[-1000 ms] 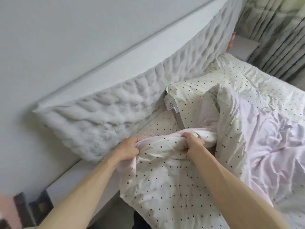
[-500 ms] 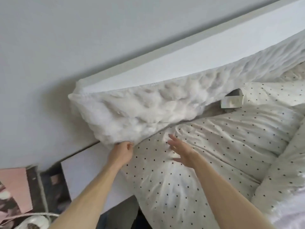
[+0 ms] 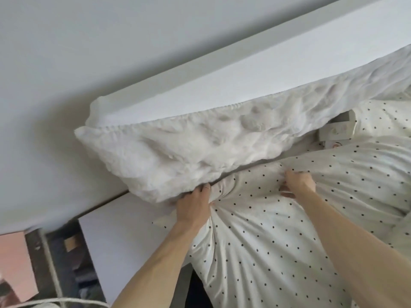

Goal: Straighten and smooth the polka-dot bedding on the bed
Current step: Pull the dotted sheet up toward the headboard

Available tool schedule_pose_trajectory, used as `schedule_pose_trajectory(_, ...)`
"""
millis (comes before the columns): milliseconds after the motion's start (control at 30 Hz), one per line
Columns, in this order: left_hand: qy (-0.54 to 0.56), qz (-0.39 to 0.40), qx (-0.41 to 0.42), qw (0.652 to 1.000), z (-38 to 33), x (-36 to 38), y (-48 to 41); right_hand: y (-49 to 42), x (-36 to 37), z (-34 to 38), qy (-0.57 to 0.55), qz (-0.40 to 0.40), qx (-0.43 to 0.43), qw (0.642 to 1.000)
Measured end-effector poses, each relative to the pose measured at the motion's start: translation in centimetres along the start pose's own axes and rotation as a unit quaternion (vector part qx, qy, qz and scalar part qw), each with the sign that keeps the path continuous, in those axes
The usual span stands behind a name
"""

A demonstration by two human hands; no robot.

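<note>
The white polka-dot bedding (image 3: 278,236) covers the bed from the centre to the right edge, puffed and creased. My left hand (image 3: 193,205) is closed on a bunched corner of it, right under the lower edge of the quilted white headboard cover (image 3: 189,150). My right hand (image 3: 298,183) pinches a fold of the same bedding a little to the right, close to the headboard. Wrinkles radiate from both grips.
A white headboard panel (image 3: 222,94) runs along the grey wall (image 3: 89,52). A small white box (image 3: 335,130) is wedged between the headboard cover and the bedding. A white bedside surface (image 3: 124,236) lies at the left, with a pink object (image 3: 17,263) and clutter lower left.
Both hands let go of the bunched pink-lined fold and moved up to the headboard. My right hand, open half a second ago, now pinches the bedding; my left hand now grips the corner.
</note>
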State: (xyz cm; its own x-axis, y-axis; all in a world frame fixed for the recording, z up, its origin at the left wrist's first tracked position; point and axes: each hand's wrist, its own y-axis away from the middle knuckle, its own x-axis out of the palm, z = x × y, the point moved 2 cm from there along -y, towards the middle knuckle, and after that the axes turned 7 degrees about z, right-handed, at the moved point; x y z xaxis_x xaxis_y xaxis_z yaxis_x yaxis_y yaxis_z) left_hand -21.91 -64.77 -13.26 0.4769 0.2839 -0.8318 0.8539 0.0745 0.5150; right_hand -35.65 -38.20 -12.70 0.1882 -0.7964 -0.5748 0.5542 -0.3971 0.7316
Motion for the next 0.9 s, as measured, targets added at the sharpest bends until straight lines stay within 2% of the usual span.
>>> schedule_pose_trajectory(67,-0.032,-0.049,0.029,0.998,1.4,-0.9,1.4,1.0,2.3,1.2,-0.005,-0.12,-0.061,0.991)
schedule_pose_trajectory(133,-0.076,-0.141,0.041,0.986,3.7,-0.8,2.9,2.9,4.0,1.9,-0.083,-0.16,-0.118,0.977)
schedule_pose_trajectory(167,-0.101,-0.143,0.035,0.984,4.6,-0.5,3.3,3.2,4.7,1.5,-0.09,-0.14,-0.131,0.977)
schedule_pose_trajectory(233,-0.134,-0.056,-0.025,0.989,4.1,0.2,3.2,2.2,5.3,-0.4,0.026,-0.017,-0.139,0.99)
schedule_pose_trajectory(300,-0.082,0.049,-0.15,0.984,1.1,1.0,2.0,1.1,5.2,-1.7,0.17,0.138,-0.122,0.968)
schedule_pose_trajectory(333,-0.062,0.077,-0.185,0.978,-1.1,1.0,1.3,1.0,4.5,-1.6,0.198,0.182,-0.124,0.955)
schedule_pose_trajectory(400,-0.063,0.099,-0.165,0.979,-5.0,0.5,-0.1,1.6,3.8,-0.8,0.184,0.235,-0.138,0.944)
schedule_pose_trajectory(467,-0.064,0.063,-0.073,0.993,-8.2,-0.5,-1.4,2.6,2.4,-0.5,0.162,0.256,-0.161,0.939)
schedule_pose_trajectory(567,-0.03,0.012,0.058,0.998,-12.7,-2.8,-3.9,3.0,-1.6,-2.0,0.049,0.211,-0.149,0.965)
schedule_pose_trajectory(633,-0.018,0.03,0.102,0.994,-16.3,-3.6,-6.3,2.4,-5.5,-3.7,0.008,0.153,-0.137,0.979)
schedule_pose_trajectory(800,0.043,0.077,0.193,0.977,-25.5,-4.0,-13.5,-1.6,-15.4,-5.0,-0.071,0.0,-0.118,0.99)
schedule_pose_trajectory(900,0.134,0.112,0.192,0.966,-30.4,-4.4,-17.5,-4.8,-19.2,-4.0,-0.101,-0.081,-0.134,0.982)
